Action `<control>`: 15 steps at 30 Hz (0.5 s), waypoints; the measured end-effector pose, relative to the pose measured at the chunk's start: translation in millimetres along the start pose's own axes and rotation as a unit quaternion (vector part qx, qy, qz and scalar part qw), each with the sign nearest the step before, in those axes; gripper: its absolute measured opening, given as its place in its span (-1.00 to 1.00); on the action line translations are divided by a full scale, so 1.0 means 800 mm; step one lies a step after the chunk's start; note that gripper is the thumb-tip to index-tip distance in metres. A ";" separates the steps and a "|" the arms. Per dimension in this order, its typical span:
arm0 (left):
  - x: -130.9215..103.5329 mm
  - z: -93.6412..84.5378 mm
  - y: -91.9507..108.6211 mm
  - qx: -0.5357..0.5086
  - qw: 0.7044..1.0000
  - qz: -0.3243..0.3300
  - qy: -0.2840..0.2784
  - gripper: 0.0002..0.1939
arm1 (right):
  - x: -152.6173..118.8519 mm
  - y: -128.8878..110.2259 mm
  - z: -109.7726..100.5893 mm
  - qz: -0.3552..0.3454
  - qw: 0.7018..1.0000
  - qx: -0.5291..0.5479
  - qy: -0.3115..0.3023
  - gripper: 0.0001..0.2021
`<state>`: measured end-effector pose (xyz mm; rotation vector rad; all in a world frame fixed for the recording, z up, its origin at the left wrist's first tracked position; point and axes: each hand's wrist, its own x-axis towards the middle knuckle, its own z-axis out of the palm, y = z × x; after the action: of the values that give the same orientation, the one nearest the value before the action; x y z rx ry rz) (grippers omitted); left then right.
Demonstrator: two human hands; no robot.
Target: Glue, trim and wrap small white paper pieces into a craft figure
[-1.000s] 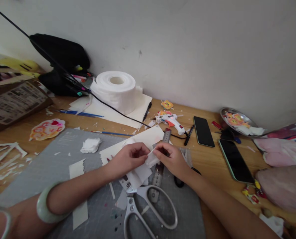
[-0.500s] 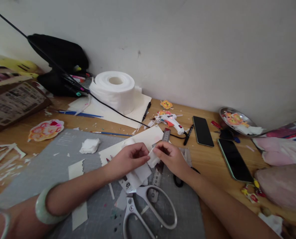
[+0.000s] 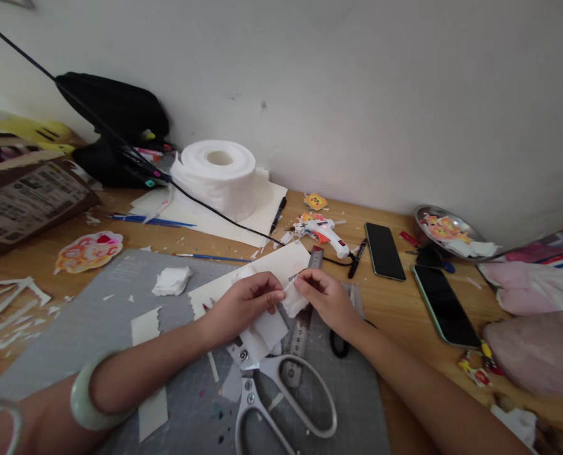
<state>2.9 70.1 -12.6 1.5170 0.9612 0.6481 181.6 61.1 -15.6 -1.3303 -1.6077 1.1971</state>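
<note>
A small folded piece of white tissue (image 3: 294, 302) is held between my two hands above the mat. My right hand (image 3: 321, 294) pinches its upper right edge. Thumb and fingers of my left hand (image 3: 257, 300) close on its left corner. Beneath the hands lie large metal scissors (image 3: 304, 414), their blades partly hidden by white paper (image 3: 266, 332), and a steel ruler (image 3: 300, 335). A stack of folded white tissue (image 3: 171, 280) rests farther left on the grey cutting mat (image 3: 105, 303).
A tissue roll (image 3: 215, 183) stands at the back on paper sheets, with a black cable crossing in front. A glue gun (image 3: 331, 235), two phones (image 3: 384, 251) and a metal bowl (image 3: 456, 227) of paper cutouts lie to the right. Paper scraps (image 3: 11, 309) litter the left.
The hands stay almost in place, both still on the tissue. The left fingers have shifted slightly at its corner. The whole view has moved a little.
</note>
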 end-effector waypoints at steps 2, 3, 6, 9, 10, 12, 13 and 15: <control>0.000 -0.001 -0.001 0.017 1.000 0.001 0.006 -0.78 | 0.001 0.000 0.000 0.004 1.000 -0.003 0.006 -0.81; 0.000 -0.001 -0.003 0.024 1.000 0.001 0.011 -0.76 | 0.001 0.001 0.000 0.005 1.000 -0.005 0.008 -0.81; -0.001 -0.001 -0.005 0.032 0.998 0.011 0.051 -0.75 | 0.001 0.002 0.000 0.000 1.000 -0.005 0.008 -0.80; -0.007 0.001 0.007 0.009 0.987 0.070 0.145 -0.81 | 0.001 0.003 0.000 0.010 1.000 0.013 0.000 -0.79; -0.012 0.001 0.016 -0.007 0.977 0.107 0.182 -0.82 | 0.001 0.003 0.000 0.017 1.000 0.023 -0.005 -0.79; -0.023 0.000 0.044 -0.042 0.952 0.191 0.236 -0.79 | 0.002 0.002 -0.001 0.024 0.999 0.029 -0.007 -0.80; -0.031 -0.002 0.060 -0.085 0.928 0.251 0.262 -0.76 | 0.002 0.001 -0.001 0.023 0.999 0.024 -0.004 -0.81; -0.048 -0.009 0.091 -0.162 0.857 0.357 0.335 -0.70 | 0.002 -0.001 -0.001 0.013 1.000 0.005 0.006 -0.84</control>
<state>-7.2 41.9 64.0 1.3264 0.6928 1.8711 181.9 62.8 -14.9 -1.3542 -1.5785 1.2080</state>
